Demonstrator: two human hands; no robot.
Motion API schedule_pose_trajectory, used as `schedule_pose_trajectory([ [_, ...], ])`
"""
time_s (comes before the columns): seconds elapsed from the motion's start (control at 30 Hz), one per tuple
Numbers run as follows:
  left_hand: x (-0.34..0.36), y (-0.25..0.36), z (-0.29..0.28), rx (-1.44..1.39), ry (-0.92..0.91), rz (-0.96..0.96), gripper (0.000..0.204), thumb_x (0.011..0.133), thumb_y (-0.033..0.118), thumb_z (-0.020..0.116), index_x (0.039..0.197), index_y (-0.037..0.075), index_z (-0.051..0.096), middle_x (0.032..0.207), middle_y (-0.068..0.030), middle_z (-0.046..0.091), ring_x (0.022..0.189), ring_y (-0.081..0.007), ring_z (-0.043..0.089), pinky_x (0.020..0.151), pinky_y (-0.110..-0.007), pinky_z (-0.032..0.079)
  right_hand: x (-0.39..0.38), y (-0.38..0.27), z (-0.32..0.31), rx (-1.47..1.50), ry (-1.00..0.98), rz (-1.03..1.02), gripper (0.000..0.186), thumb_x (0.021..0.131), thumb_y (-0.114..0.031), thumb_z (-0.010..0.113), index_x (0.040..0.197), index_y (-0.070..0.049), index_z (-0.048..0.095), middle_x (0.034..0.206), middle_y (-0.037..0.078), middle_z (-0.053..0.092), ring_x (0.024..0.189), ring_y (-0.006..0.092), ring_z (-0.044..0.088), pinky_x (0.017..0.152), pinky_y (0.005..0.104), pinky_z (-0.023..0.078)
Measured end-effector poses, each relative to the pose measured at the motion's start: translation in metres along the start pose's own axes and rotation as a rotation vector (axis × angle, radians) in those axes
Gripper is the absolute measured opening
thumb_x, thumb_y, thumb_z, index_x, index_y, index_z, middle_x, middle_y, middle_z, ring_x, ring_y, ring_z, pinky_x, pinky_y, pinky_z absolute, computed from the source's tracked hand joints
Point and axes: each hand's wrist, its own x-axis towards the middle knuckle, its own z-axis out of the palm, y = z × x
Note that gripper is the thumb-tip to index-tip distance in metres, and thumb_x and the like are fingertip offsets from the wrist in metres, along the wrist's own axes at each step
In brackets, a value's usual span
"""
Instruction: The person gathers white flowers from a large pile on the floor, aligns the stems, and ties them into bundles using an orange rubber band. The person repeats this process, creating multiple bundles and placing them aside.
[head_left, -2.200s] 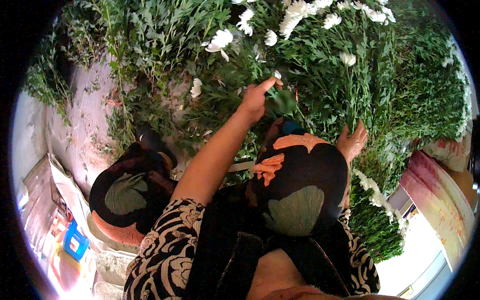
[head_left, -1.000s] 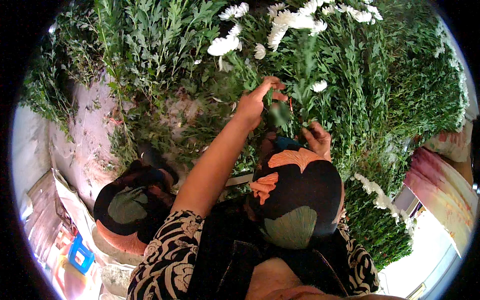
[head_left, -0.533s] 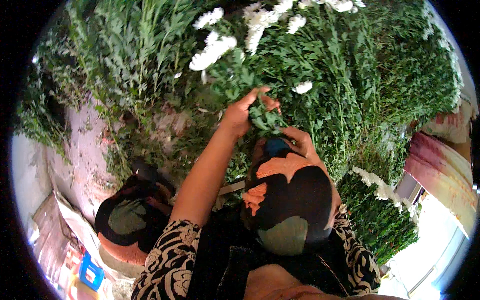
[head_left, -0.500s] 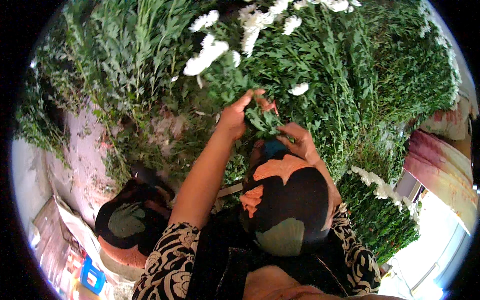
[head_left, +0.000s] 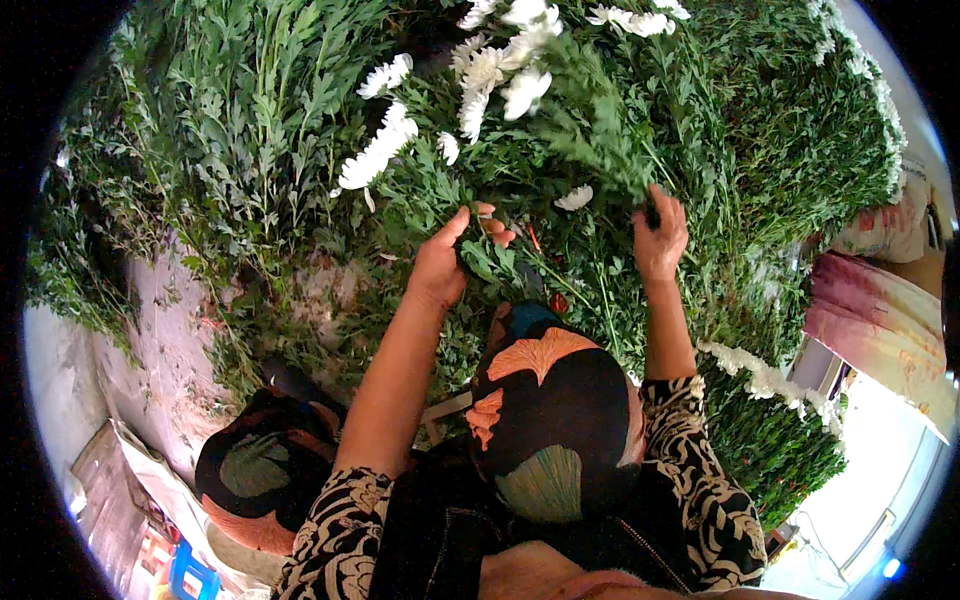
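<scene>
My left hand [head_left: 450,250] is wrapped round leafy green stems [head_left: 492,262] just above my right knee [head_left: 545,420]. My right hand [head_left: 660,230] is out to the right with bent fingers, gripping a leafy stem [head_left: 595,100] whose foliage is blurred by motion. White chrysanthemum heads [head_left: 372,160] lie on the mass of greenery beyond my hands, and a single white bloom [head_left: 573,197] sits between them. Something small and red [head_left: 535,238] shows among the stems beside my left hand.
Dense piles of stems [head_left: 230,120] fill the upper view. Bare dusty ground [head_left: 160,310] shows at left, with a blue plastic item [head_left: 193,575] low in that corner. A pink-and-cream cloth [head_left: 870,330] is at right, above another bunch [head_left: 770,450] edged with white flowers. My left knee [head_left: 260,470] is low left.
My right hand has swung up and right from beside my knee, with foliage moving blurred above it. My left hand now appears lower and further left, still among the same leafy stems.
</scene>
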Motion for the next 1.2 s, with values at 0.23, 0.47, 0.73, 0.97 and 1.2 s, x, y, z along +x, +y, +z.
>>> schedule_pose_trajectory([
  [0.23, 0.001, -0.001, -0.006, -0.054, -0.014, 0.012, 0.040, 0.103, 0.036, 0.051, 0.126, 0.003, 0.055, 0.104, -0.0129, 0.065, 0.106, -0.0356, 0.067, 0.092, -0.049, 0.055, -0.039, -0.026, 0.006, -0.004, -0.056, 0.063, 0.048, 0.075, -0.002, 0.078, 0.121, -0.010, 0.067, 0.102, 0.011, 0.065, 0.090, 0.0321, 0.064, 0.078, 0.0392, 0.053],
  [0.47, -0.004, 0.002, 0.001, -0.015, 0.004, 0.025, 0.040, 0.105, 0.034, 0.046, 0.128, 0.002, 0.054, 0.108, -0.0143, 0.065, 0.108, -0.0357, 0.066, 0.094, -0.048, 0.054, 0.028, 0.011, 0.005, -0.217, 0.179, 0.111, 0.053, 0.084, -0.029, 0.077, 0.126, -0.002, 0.060, 0.121, 0.020, 0.063, 0.111, 0.0409, 0.058, 0.096, 0.0465, 0.048],
  [0.73, -0.002, 0.003, 0.008, -0.006, -0.084, 0.026, 0.046, 0.107, 0.033, 0.041, 0.142, 0.003, 0.045, 0.129, -0.0165, 0.061, 0.124, -0.0353, 0.059, 0.106, -0.047, 0.047, -0.012, 0.022, 0.002, 0.077, 0.233, 0.120, 0.016, 0.091, -0.012, 0.070, 0.102, -0.001, 0.066, 0.088, 0.020, 0.065, 0.079, 0.0384, 0.061, 0.069, 0.0417, 0.050],
  [0.97, -0.010, -0.002, 0.026, -0.080, -0.097, 0.049, 0.048, 0.106, 0.034, 0.046, 0.142, 0.004, 0.048, 0.134, -0.0125, 0.062, 0.122, -0.0275, 0.061, 0.103, -0.044, 0.049, -0.071, -0.102, 0.010, 0.400, -0.137, -0.054, 0.034, 0.082, 0.006, 0.070, 0.115, -0.004, 0.067, 0.098, 0.017, 0.068, 0.083, 0.0339, 0.066, 0.076, 0.0371, 0.055],
  [1.2, -0.013, -0.007, 0.032, -0.069, -0.067, -0.070, 0.046, 0.104, 0.035, 0.052, 0.138, 0.004, 0.056, 0.132, -0.0076, 0.063, 0.117, -0.0203, 0.061, 0.102, -0.038, 0.048, -0.078, -0.106, 0.028, 0.583, -0.377, -0.040, 0.041, 0.081, 0.006, 0.070, 0.120, -0.005, 0.067, 0.096, 0.017, 0.067, 0.082, 0.0336, 0.066, 0.073, 0.0350, 0.054],
])
